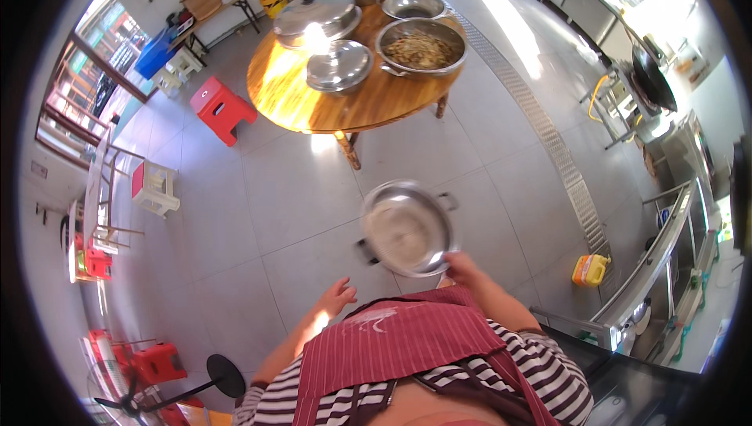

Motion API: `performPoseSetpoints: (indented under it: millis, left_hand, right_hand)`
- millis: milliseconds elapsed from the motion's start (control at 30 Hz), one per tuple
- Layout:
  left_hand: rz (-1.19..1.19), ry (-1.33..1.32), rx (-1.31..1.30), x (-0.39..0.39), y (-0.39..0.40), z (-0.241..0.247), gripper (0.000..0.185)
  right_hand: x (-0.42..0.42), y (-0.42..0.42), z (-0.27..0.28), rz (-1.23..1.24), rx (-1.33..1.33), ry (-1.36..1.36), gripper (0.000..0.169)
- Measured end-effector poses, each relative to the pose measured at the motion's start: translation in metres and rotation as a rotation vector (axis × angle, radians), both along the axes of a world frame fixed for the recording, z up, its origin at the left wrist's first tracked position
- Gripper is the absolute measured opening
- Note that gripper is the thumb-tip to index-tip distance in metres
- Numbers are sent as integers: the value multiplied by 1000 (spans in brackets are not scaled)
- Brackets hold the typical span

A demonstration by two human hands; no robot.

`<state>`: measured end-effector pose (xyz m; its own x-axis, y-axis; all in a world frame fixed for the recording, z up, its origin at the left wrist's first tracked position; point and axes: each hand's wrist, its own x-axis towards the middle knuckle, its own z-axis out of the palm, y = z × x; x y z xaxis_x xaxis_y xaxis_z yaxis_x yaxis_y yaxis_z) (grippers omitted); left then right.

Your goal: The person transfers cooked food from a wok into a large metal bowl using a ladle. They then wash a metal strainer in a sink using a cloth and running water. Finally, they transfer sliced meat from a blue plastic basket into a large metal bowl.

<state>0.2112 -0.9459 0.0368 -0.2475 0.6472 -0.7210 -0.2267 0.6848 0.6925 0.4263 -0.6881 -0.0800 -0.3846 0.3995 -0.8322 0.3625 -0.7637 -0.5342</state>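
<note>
My right hand [463, 269] grips the near right rim of a steel pan [408, 229] with two side handles. The pan is tilted and somewhat blurred, and what lies inside it cannot be told. To the pan's lower left, my left hand [338, 296] is held out with its fingers apart and nothing in it. Ahead stands a round wooden table [352, 111]. On it are a steel pot of cooked food [422, 50], a smaller lidded pot [339, 67], a large lidded pan [317, 14] and a two-handled steel pan [414, 6].
A red plastic stool [220, 110] is left of the table, a white stool [155, 188] nearer. A metal drain grate [546, 132] crosses the tiled floor. At right are a yellow jug [591, 270], a steel rack [652, 267] and a wok [652, 79]. A fan [132, 405] stands lower left.
</note>
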Motion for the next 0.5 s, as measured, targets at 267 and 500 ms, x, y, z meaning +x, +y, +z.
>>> performPoseSetpoints:
  millis: [267,500]
  left_hand:
    - [-627,14,-43,47,118,-30,58]
    - [-759,-174,-148,65,154,-26,53]
  right_hand:
    - [431,162,92,-1143,-39,1223,45]
    - [494,209,101,-891,116,1119,48]
